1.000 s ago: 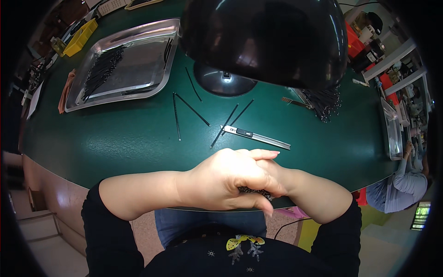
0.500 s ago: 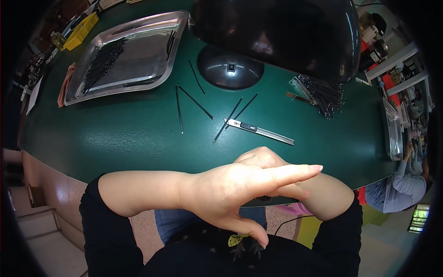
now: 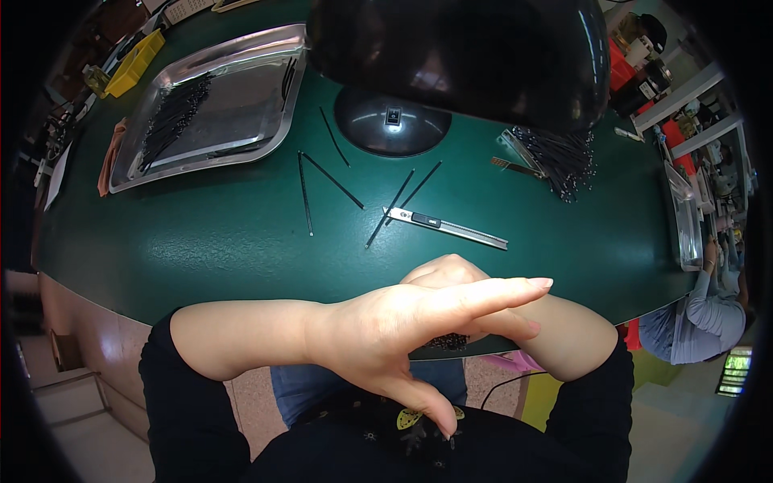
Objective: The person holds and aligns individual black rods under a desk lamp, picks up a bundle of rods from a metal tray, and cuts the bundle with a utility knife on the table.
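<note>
My left hand [image 3: 398, 322] reaches across in front of me, fingers stretched out and thumb spread apart, with nothing in its grasp. Behind it, my right hand [image 3: 452, 270] is curled closed and largely covered by the left. Speckled ends of a bundle of thin black tubes [image 3: 448, 342] show just under the hands, seemingly in the right hand's grip; the rest of the bundle is hidden. Beyond the hands a slim silver utility knife [image 3: 455, 229] lies on the green table [image 3: 217, 233]. Loose black tubes [image 3: 332, 181] lie near it, two crossing at the knife's tip.
A metal tray [image 3: 233, 121] at the far left holds more black tubes. A large black lamp [image 3: 459, 56] overhangs the middle from its round base [image 3: 390, 133]. Another tube pile [image 3: 560, 161] lies at the right. A person in a grey top [image 3: 700, 310] sits beyond the right edge.
The view has shifted slightly, so the table things sit a little further left. More of the bundle's ends shows below the hands. My hands keep nearly the same pose.
</note>
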The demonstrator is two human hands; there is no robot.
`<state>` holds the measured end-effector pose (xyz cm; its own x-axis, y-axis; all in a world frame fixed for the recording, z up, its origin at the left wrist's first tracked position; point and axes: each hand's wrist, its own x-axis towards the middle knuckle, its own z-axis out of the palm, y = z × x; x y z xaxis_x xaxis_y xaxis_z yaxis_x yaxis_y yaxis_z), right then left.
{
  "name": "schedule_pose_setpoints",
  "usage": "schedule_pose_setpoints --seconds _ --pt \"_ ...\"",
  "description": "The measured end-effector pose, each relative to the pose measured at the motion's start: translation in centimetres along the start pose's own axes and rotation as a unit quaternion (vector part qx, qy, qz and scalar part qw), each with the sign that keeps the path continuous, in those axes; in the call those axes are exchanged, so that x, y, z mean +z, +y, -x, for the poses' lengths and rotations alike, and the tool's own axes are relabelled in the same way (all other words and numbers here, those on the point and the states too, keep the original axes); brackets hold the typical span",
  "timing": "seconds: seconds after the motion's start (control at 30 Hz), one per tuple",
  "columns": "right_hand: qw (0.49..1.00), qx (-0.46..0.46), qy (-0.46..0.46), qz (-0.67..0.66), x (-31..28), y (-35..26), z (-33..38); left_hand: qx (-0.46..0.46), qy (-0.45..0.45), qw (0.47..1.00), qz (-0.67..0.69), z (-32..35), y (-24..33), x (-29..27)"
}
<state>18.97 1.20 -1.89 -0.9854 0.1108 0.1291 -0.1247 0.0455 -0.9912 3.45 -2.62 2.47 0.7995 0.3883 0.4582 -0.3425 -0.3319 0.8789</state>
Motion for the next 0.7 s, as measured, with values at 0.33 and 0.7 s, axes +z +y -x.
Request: schedule_pose_setpoints --seconds 0.33,0.7 --pt "0.992 0.032 0.106 0.06 1.4 -0.3 0.3 0.019 0.01 1.0 0.02 0.2 -1.1 0.2" --pt "0.988 0.008 0.134 0.077 1.4 -0.2 0.7 0.045 0.002 0.998 0.037 -0.1 -0.9 0.4"
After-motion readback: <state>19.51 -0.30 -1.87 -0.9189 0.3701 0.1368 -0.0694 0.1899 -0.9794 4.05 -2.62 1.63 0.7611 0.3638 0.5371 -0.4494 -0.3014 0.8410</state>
